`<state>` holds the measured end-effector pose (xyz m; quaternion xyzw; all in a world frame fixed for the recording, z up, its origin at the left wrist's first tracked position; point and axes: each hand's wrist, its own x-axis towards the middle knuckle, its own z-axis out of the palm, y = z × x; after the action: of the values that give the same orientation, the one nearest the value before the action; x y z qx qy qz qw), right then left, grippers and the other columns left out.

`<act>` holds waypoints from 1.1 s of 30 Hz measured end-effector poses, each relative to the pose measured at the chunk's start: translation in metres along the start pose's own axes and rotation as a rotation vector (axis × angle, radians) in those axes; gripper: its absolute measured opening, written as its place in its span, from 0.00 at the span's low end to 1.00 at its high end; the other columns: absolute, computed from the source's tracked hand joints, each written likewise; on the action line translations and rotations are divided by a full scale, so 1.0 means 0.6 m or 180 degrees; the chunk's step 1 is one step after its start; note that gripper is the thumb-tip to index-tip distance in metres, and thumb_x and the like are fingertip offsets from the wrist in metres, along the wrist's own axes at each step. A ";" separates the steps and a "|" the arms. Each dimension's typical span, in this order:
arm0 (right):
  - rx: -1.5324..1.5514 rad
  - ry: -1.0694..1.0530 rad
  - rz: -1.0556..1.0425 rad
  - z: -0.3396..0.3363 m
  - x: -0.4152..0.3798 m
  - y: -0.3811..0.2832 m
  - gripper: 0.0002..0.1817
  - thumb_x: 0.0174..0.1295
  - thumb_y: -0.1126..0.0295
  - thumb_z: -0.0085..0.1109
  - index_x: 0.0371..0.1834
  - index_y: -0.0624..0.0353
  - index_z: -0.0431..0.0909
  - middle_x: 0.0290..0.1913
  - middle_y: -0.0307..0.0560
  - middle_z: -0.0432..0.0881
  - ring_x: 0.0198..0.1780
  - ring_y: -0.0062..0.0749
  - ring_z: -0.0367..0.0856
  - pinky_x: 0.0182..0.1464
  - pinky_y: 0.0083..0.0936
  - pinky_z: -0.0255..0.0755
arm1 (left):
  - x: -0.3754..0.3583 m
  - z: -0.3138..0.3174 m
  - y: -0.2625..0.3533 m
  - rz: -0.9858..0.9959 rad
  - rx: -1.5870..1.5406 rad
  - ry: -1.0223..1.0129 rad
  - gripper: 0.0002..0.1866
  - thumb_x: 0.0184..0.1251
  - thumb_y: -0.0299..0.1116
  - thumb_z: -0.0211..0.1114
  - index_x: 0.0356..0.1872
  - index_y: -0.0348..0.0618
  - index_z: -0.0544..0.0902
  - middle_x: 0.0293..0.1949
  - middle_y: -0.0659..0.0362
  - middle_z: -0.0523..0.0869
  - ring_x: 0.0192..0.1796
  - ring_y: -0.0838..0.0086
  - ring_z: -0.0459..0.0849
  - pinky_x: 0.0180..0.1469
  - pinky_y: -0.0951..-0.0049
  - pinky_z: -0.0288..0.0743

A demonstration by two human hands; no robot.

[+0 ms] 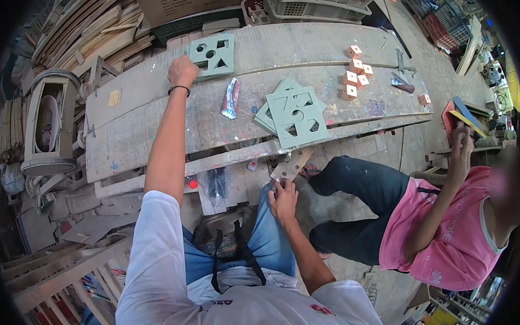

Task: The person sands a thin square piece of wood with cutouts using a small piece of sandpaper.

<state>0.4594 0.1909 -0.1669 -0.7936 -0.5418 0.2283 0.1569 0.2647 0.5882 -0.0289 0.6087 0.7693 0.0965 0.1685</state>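
Observation:
My left hand (183, 72) is closed at the left edge of a stack of green boards (226, 53) with shaped cut-outs; its fingertips are hidden. Lower down, by my knee, my right hand (284, 202) has its bent fingers on the near end of a wooden piece with holes (295, 162). More green boards (279, 115) lie fanned on the bench (134, 119), right of the middle. Between the two stacks is a red, white and blue wrapper or tube (230, 98).
Several wooden blocks (350, 92) and a dark cone-shaped item (403, 85) are at the bench's right. A person in a pink shirt (446, 229) sits close on my right, holding coloured pieces (448, 120). A lantern-like case (50, 123) stands left.

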 end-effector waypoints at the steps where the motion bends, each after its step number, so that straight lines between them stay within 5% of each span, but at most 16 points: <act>1: 0.0019 0.0015 -0.0015 -0.001 -0.001 -0.001 0.17 0.55 0.62 0.60 0.48 0.52 0.81 0.56 0.50 0.72 0.61 0.47 0.67 0.59 0.49 0.63 | 0.001 -0.002 -0.004 0.0008 0.0038 -0.0014 0.16 0.58 0.30 0.62 0.48 0.40 0.85 0.50 0.43 0.84 0.49 0.50 0.86 0.52 0.58 0.80; 3: 0.0023 0.0043 -0.0059 -0.003 0.000 0.000 0.17 0.55 0.62 0.60 0.49 0.52 0.80 0.56 0.50 0.72 0.60 0.47 0.67 0.58 0.48 0.63 | 0.012 -0.013 -0.011 0.0256 -0.0065 -0.0272 0.16 0.56 0.36 0.66 0.37 0.29 0.83 0.33 0.44 0.87 0.25 0.61 0.87 0.28 0.68 0.82; 4: 0.0033 0.0043 -0.0046 -0.002 0.000 0.000 0.17 0.55 0.62 0.60 0.49 0.52 0.80 0.56 0.50 0.72 0.60 0.47 0.67 0.58 0.48 0.63 | 0.026 -0.022 -0.019 0.0267 -0.0054 -0.0279 0.16 0.56 0.36 0.66 0.37 0.29 0.83 0.33 0.44 0.87 0.25 0.61 0.87 0.28 0.68 0.82; 6: -0.0050 0.0044 -0.0098 -0.001 0.001 0.006 0.17 0.55 0.62 0.60 0.48 0.52 0.80 0.55 0.51 0.72 0.60 0.47 0.67 0.58 0.48 0.64 | 0.061 -0.050 -0.040 -0.0082 -0.0772 -0.1347 0.20 0.55 0.41 0.69 0.35 0.30 0.82 0.37 0.43 0.86 0.24 0.63 0.87 0.30 0.68 0.82; 8: 0.0005 0.0046 -0.0098 0.002 0.003 0.009 0.17 0.55 0.62 0.60 0.48 0.52 0.81 0.56 0.51 0.72 0.60 0.47 0.67 0.58 0.48 0.63 | 0.087 -0.061 -0.039 0.0022 -0.0858 -0.1482 0.25 0.52 0.48 0.72 0.33 0.30 0.81 0.33 0.43 0.85 0.25 0.68 0.86 0.26 0.71 0.81; 10: 0.0078 0.0042 -0.0122 0.004 0.001 0.003 0.17 0.55 0.62 0.60 0.48 0.53 0.81 0.56 0.51 0.72 0.60 0.47 0.67 0.58 0.48 0.63 | 0.103 -0.066 -0.024 0.0268 -0.0343 -0.0702 0.29 0.51 0.51 0.71 0.41 0.29 0.81 0.36 0.44 0.86 0.25 0.64 0.87 0.29 0.70 0.82; 11: 0.0133 0.0029 -0.0112 0.002 0.000 0.000 0.17 0.55 0.62 0.60 0.47 0.53 0.81 0.55 0.51 0.72 0.60 0.47 0.68 0.58 0.48 0.63 | 0.090 -0.057 -0.011 0.0467 -0.0213 -0.0159 0.25 0.52 0.50 0.71 0.25 0.32 0.83 0.24 0.49 0.85 0.22 0.68 0.84 0.25 0.72 0.77; 12: 0.0171 0.0034 -0.0104 -0.002 0.003 0.000 0.17 0.55 0.62 0.60 0.47 0.54 0.81 0.55 0.51 0.72 0.60 0.47 0.68 0.58 0.48 0.63 | 0.108 -0.039 -0.015 0.0474 -0.0224 -0.0152 0.25 0.52 0.50 0.71 0.25 0.32 0.83 0.24 0.49 0.85 0.22 0.68 0.84 0.25 0.72 0.77; 14: 0.0094 0.0069 -0.0105 -0.004 0.002 0.003 0.17 0.54 0.62 0.60 0.47 0.54 0.81 0.55 0.51 0.73 0.59 0.48 0.68 0.57 0.48 0.64 | 0.157 0.019 -0.018 0.0508 0.0145 0.0412 0.28 0.50 0.51 0.72 0.31 0.27 0.84 0.26 0.46 0.86 0.23 0.64 0.85 0.26 0.68 0.79; 20: 0.0050 0.0068 -0.0169 -0.001 0.005 0.005 0.17 0.54 0.63 0.60 0.46 0.55 0.81 0.54 0.52 0.73 0.58 0.47 0.68 0.55 0.45 0.64 | 0.167 0.014 0.003 0.0248 0.0089 -0.0097 0.28 0.48 0.48 0.71 0.41 0.30 0.85 0.37 0.45 0.88 0.38 0.59 0.89 0.37 0.64 0.83; 22: 0.0072 0.0112 -0.0215 0.000 0.007 0.008 0.17 0.53 0.63 0.60 0.46 0.55 0.80 0.54 0.51 0.73 0.58 0.47 0.68 0.54 0.45 0.65 | 0.168 0.009 0.011 -0.0044 0.0204 -0.0153 0.31 0.50 0.48 0.72 0.54 0.40 0.82 0.60 0.48 0.80 0.61 0.57 0.79 0.61 0.61 0.74; 33: 0.0114 0.0102 -0.0225 -0.002 0.008 0.009 0.17 0.53 0.64 0.60 0.46 0.54 0.80 0.54 0.52 0.73 0.57 0.48 0.69 0.54 0.44 0.65 | 0.130 -0.004 0.039 -0.0083 0.0404 0.0006 0.26 0.56 0.42 0.67 0.56 0.44 0.81 0.61 0.52 0.79 0.62 0.58 0.79 0.60 0.60 0.75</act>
<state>0.4656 0.1933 -0.1695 -0.7745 -0.5627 0.2196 0.1878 0.2692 0.6693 -0.0294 0.6080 0.7819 0.0459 0.1301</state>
